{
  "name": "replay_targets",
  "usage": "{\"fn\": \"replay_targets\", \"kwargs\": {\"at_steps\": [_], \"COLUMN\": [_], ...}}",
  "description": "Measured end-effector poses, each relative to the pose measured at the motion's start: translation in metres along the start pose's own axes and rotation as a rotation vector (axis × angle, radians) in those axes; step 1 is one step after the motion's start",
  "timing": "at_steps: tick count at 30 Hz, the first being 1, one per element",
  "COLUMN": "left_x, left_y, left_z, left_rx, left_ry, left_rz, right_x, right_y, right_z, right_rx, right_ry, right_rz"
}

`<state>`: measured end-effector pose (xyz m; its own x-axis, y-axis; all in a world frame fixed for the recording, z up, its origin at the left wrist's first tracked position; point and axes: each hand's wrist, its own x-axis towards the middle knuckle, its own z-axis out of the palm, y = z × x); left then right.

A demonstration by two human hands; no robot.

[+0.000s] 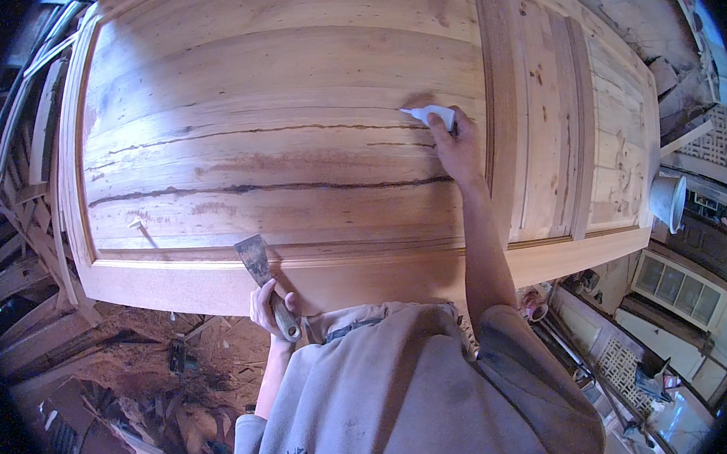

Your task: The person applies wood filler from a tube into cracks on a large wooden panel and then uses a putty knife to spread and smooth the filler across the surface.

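Right hand (457, 149) gripping white glue tube (431, 115) over cracked door (288, 106), left hand (269, 305) holding scraper (258, 268): risks overflowing the crack if squeezed hard.

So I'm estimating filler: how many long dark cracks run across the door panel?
2. The upper crack runs toward the white tube in the right hand. The lower crack crosses the panel's middle. Fainter, shorter ones may go uncounted.
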<state>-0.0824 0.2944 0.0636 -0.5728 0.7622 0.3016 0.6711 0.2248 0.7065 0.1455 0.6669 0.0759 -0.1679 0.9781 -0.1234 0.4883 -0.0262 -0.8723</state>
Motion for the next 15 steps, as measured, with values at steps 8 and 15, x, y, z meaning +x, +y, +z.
{"fn": "replay_targets", "kwargs": {"at_steps": [8, 15], "left_x": [-0.004, -0.003], "left_y": [-0.005, -0.003], "left_z": [0.001, 0.001], "left_rx": [-0.013, -0.008], "left_ry": [0.014, 0.005], "left_rz": [-0.010, -0.017], "right_x": [-0.002, 0.000], "right_y": [-0.014, 0.006], "right_z": [-0.015, -0.032], "right_rx": [-0.091, -0.270], "right_ry": [0.038, 0.108], "right_rz": [-0.063, -0.010]}}
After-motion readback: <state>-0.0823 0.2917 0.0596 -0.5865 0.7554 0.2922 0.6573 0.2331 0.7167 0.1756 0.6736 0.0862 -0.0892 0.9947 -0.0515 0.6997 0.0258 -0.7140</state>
